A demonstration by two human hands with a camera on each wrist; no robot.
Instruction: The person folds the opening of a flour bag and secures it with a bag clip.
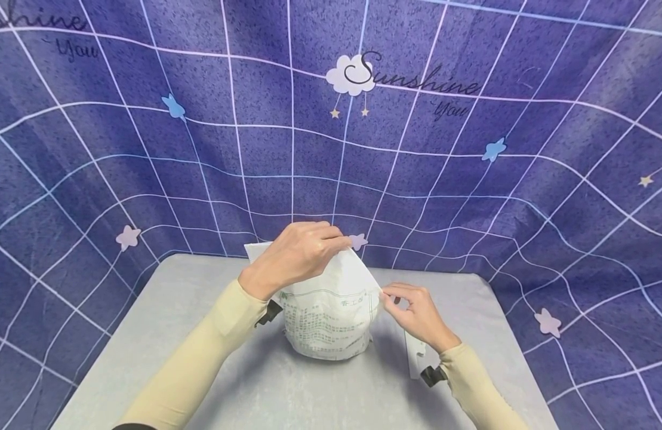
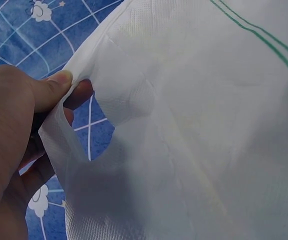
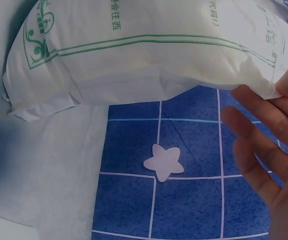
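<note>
A filled white bag with green print stands upright on the table. My left hand pinches its upper edge in the head view. Seen from the left wrist, the thumb and fingers of that hand grip the white material beside a cut-out hole. My right hand pinches the bag's right edge, where the top slants down. In the right wrist view, thumb and forefinger of the right hand hold a corner of the bag, the other fingers spread below. What the bag contains is hidden.
A flat white piece with a notch lies on the grey table, partly below my right hand. A blue-purple curtain with white grid lines, stars and clouds surrounds the table at the back and sides.
</note>
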